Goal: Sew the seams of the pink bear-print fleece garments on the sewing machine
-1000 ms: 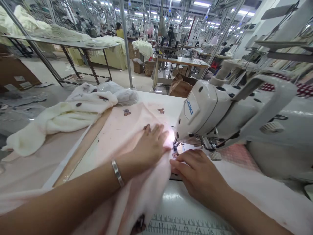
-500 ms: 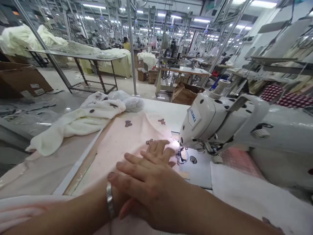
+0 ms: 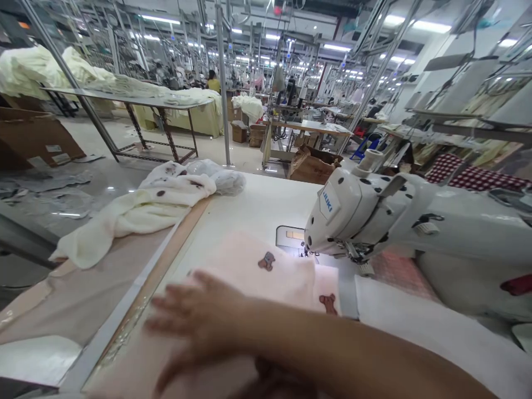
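On the white table, the blurry fingers of the right hand are spread pretty wide, nothing visibly gripped (left hand can't be made out), over pink bear-print cloth, probably laid flat so bunching's avoided, right by a sewing machine labelled "JUKI".

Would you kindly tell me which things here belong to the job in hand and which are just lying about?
Seemingly in the job:
pink bear-print fabric
white sewing machine

Seemingly just lying about:
cream cloth bundle
brown cardboard box
red-and-white checked cloth
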